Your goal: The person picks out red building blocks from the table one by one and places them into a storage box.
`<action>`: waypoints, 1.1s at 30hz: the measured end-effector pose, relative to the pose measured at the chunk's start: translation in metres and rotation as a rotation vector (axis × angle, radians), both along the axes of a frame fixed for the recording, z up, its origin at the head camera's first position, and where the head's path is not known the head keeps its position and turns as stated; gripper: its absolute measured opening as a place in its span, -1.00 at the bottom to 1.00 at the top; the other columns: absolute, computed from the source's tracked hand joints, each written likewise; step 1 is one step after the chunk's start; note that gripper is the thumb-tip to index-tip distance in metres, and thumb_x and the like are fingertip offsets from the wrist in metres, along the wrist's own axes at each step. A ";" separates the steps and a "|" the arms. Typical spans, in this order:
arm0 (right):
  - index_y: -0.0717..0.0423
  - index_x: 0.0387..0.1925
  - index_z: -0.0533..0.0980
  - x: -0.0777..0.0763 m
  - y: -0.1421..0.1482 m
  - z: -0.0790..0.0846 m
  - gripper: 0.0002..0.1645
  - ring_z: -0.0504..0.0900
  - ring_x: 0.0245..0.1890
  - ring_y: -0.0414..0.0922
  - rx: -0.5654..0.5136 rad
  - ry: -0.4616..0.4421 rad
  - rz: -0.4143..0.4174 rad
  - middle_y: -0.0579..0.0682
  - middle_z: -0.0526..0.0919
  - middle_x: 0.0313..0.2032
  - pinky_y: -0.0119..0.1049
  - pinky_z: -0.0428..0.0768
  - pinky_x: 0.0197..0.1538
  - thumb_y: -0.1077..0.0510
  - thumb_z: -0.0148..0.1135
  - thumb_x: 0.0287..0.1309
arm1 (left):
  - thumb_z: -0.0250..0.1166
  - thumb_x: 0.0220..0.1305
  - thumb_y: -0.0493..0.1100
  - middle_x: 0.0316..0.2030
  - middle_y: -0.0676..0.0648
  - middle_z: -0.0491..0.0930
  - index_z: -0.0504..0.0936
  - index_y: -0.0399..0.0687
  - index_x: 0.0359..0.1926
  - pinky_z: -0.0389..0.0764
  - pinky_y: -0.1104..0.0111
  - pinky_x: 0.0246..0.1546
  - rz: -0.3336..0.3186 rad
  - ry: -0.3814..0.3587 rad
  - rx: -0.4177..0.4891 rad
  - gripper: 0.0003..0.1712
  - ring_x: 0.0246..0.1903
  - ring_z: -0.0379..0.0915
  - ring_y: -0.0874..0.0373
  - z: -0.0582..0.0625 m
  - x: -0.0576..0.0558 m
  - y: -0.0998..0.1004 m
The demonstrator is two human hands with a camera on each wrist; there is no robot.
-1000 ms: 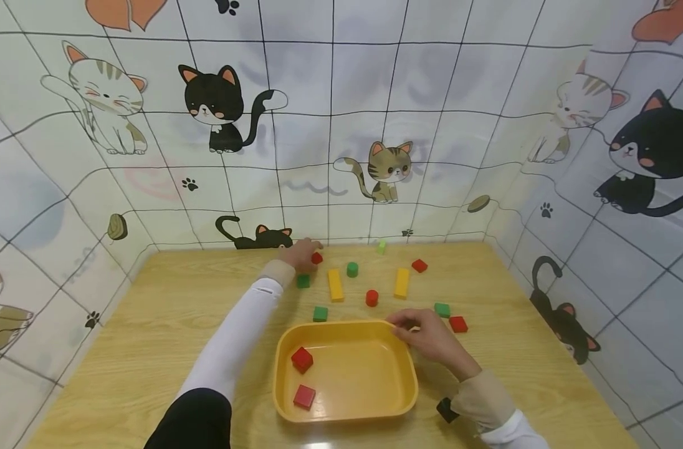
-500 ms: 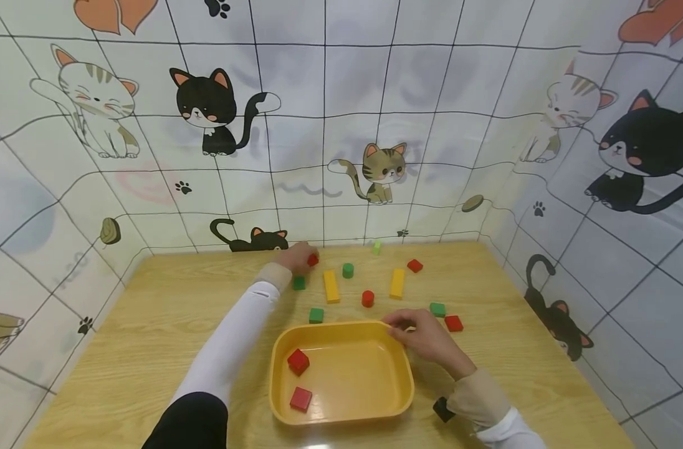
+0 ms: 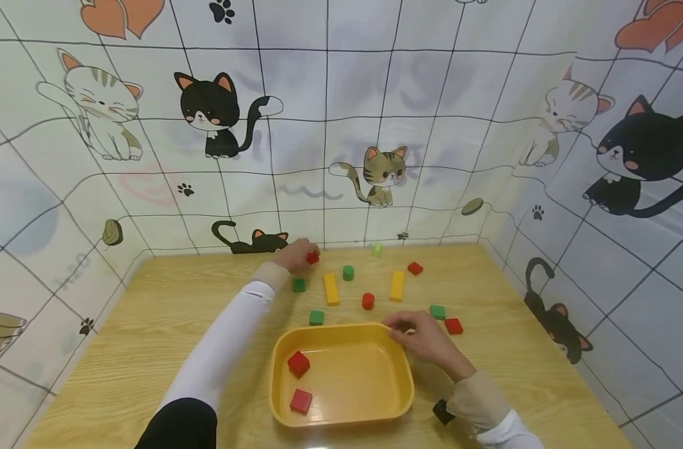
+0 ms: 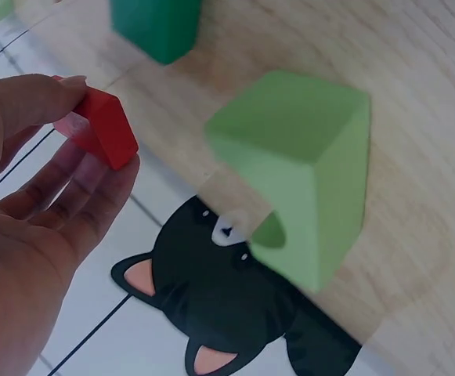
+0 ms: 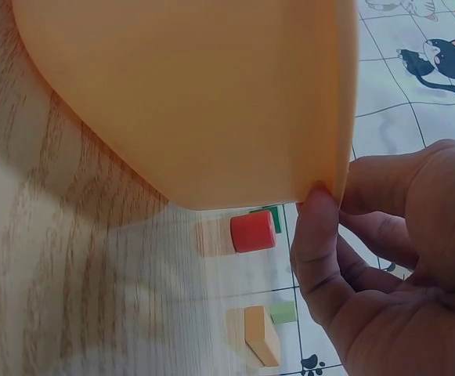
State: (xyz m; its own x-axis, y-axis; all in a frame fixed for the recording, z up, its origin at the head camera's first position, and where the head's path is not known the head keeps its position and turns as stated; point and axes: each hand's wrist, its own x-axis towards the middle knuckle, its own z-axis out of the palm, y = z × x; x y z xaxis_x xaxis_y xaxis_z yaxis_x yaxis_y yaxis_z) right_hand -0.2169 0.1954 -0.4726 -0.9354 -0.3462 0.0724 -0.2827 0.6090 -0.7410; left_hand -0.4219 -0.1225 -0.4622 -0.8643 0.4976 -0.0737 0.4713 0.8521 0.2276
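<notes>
My left hand (image 3: 292,255) is at the far left of the table, pinching a red block (image 4: 110,129) between thumb and fingertips; in the left wrist view it is held off the tabletop. Near that hand stands a light green block (image 4: 290,141) with a curved notch, and a dark green block (image 4: 160,27) is further off. At the near side lies a yellow tray (image 3: 358,377) holding two red blocks, one upper (image 3: 299,364) and one lower (image 3: 301,401). With thumb and fingers my right hand (image 3: 425,340) pinches the tray's rim at its far right corner.
Behind the tray are two yellow bars (image 3: 331,289), a red cylinder (image 3: 367,301), a green cylinder (image 3: 348,272) and several green and red blocks. A black block (image 3: 443,411) lies by the right sleeve. The cat-patterned wall covering (image 3: 296,143) borders the table's back edge.
My left hand has closed its fingers on the red block at the back and raised it slightly. My right hand keeps its hold on the tray rim.
</notes>
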 end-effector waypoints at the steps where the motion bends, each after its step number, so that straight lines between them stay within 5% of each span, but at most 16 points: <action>1: 0.08 -0.11 0.69 0.000 0.000 0.000 -0.80 0.59 -0.26 -0.17 -0.001 0.001 -0.003 -0.15 0.69 -0.27 -0.37 0.60 -0.24 0.18 0.28 0.25 | 0.29 0.20 -0.30 -0.05 -0.14 0.48 0.57 -0.08 0.21 0.48 0.15 0.01 -0.002 0.005 0.000 -0.49 -0.09 0.39 -0.01 0.003 0.001 -0.001; 12: 0.06 -0.12 0.69 0.001 -0.001 0.001 -0.81 0.59 -0.27 -0.18 0.007 -0.001 -0.009 -0.17 0.69 -0.28 -0.37 0.60 -0.26 0.19 0.28 0.25 | 0.23 0.21 -0.29 -0.04 -0.09 0.46 0.56 0.05 0.22 0.48 0.16 -0.02 -0.012 0.002 0.014 -0.48 -0.06 0.35 0.02 0.033 0.017 -0.010; 23: 0.05 -0.13 0.69 0.001 -0.001 0.000 -0.82 0.59 -0.27 -0.18 0.007 0.006 -0.011 -0.17 0.69 -0.29 -0.37 0.59 -0.27 0.18 0.29 0.24 | 0.23 0.28 -0.27 -0.09 -0.10 0.48 0.58 0.02 0.18 0.53 0.23 -0.07 -0.077 0.048 0.089 -0.56 -0.14 0.41 0.03 0.061 0.049 -0.012; 33: 0.06 -0.12 0.69 0.001 0.001 -0.001 -0.81 0.60 -0.26 -0.19 -0.011 -0.001 -0.019 -0.16 0.70 -0.27 -0.37 0.61 -0.24 0.17 0.30 0.24 | 0.26 0.28 -0.28 -0.08 -0.12 0.50 0.60 -0.04 0.17 0.56 0.26 -0.08 -0.134 0.113 0.195 -0.58 -0.16 0.44 0.03 0.066 0.079 -0.016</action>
State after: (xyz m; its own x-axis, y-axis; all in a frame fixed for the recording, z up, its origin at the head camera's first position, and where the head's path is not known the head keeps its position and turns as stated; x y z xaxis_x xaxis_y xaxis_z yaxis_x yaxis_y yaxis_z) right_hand -0.2159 0.1961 -0.4735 -0.9417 -0.3277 0.0757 -0.2709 0.6057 -0.7481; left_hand -0.3430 -0.1382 -0.3962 -0.7870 0.6035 0.1285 0.6088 0.7256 0.3209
